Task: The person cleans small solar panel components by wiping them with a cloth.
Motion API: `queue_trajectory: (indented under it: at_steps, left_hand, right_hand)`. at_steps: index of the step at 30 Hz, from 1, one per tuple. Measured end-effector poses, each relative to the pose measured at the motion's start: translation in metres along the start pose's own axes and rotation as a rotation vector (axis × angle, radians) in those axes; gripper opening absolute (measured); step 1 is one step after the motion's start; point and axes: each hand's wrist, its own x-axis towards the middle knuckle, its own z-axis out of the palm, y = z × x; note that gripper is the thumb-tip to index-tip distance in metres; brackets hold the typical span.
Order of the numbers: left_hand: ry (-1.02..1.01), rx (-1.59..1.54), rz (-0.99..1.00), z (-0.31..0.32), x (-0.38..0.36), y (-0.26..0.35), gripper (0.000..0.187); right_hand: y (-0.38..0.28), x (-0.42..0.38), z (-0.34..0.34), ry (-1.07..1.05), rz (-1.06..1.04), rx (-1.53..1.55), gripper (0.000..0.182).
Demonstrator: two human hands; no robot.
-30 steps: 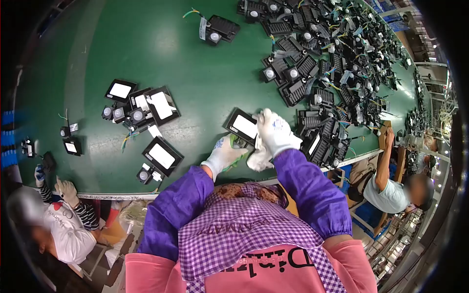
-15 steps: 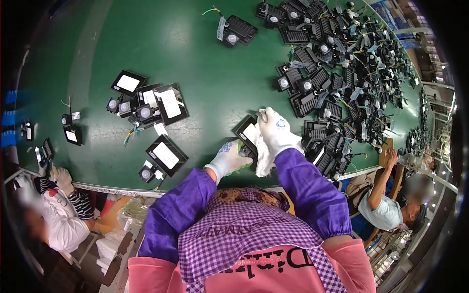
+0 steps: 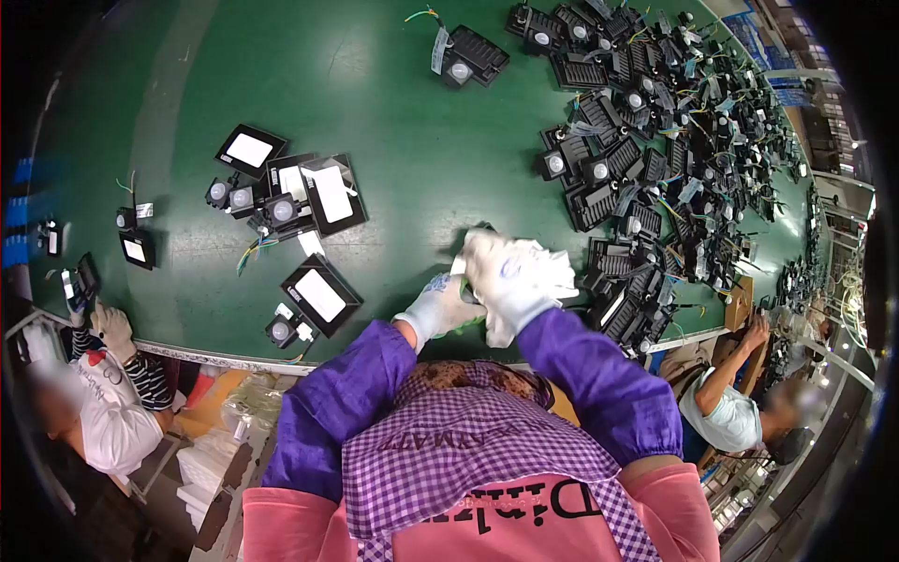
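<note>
My left hand (image 3: 438,307), in a white glove, is closed on the near edge of a black floodlight (image 3: 481,228). Most of that floodlight is hidden under my right hand and a cloth, with just a dark corner showing beyond them. My gloved right hand (image 3: 501,272) presses a white cloth (image 3: 551,273) over the lamp's face, and the cloth's loose ends hang out to the right and below. Left of my hands lies another floodlight (image 3: 321,294) with a white panel and a round sensor (image 3: 279,330).
A group of floodlights (image 3: 334,195) lies face up at left on the green table (image 3: 421,150). Many more, ribbed backs up with loose wires, crowd the right side (image 3: 618,178). One floodlight (image 3: 478,54) sits at the top. Co-workers sit left (image 3: 117,412) and right (image 3: 726,403).
My right hand and the cloth have moved left across the floodlight, covering its white panel. My left hand keeps its grip in nearly the same place.
</note>
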Motion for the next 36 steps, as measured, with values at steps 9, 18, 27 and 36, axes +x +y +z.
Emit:
queue_trajectory:
  at_steps: [9,18,27,36]
  left_hand:
    - [0.085,-0.035,0.1,0.008,0.001,-0.013,0.048]
    - [0.024,-0.101,0.108,-0.005,0.0,-0.028,0.042]
    - [-0.031,-0.212,-0.117,-0.012,-0.012,0.0,0.054]
    - [-0.02,-0.084,0.037,-0.012,-0.004,-0.017,0.047]
  right_hand:
    - [0.029,0.007,0.06,0.282,-0.001,0.007,0.025]
    - [0.118,0.003,0.07,0.7,0.081,-0.238,0.029]
    - [0.03,-0.013,0.074,0.333,0.082,0.058,0.045]
    - [0.029,0.003,0.072,0.406,-0.221,0.171,0.028]
